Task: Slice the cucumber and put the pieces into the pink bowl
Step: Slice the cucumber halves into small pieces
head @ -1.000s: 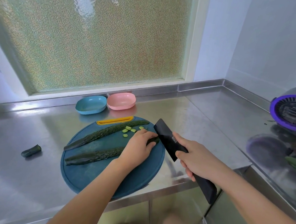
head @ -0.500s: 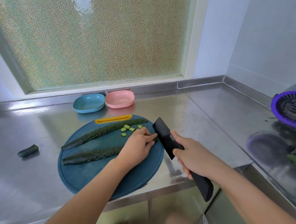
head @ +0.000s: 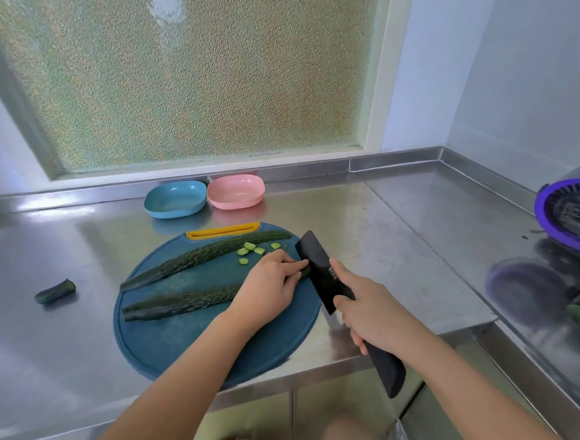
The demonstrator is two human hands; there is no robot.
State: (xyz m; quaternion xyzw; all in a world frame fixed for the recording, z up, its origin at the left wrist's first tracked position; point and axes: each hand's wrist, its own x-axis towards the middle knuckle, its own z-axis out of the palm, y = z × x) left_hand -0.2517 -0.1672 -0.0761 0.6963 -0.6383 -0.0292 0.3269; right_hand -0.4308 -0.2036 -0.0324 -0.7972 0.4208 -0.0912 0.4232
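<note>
A split cucumber (head: 180,303) is being sliced on a round blue cutting board (head: 170,345) set on a steel tabletop (head: 383,233).

Two long halves are laid skin up, side by side, with their long axes running from near left to far right. The right end of the nearer half (head: 159,308) is pinned under the curled fingers of the left hand (head: 270,283) and is pointed at the black knife (head: 316,266). The knife handle is gripped by the right hand (head: 375,311), and the blade is held just beside the left fingertips. A few pale pieces (head: 249,246) are scattered beside the farther half (head: 204,253). The pink bowl (head: 235,192), in which nothing can be seen, is placed behind the board. The cucumber is judged firm but wet and slippery, steadied by its flat face, and best held just behind the cut line.
</note>
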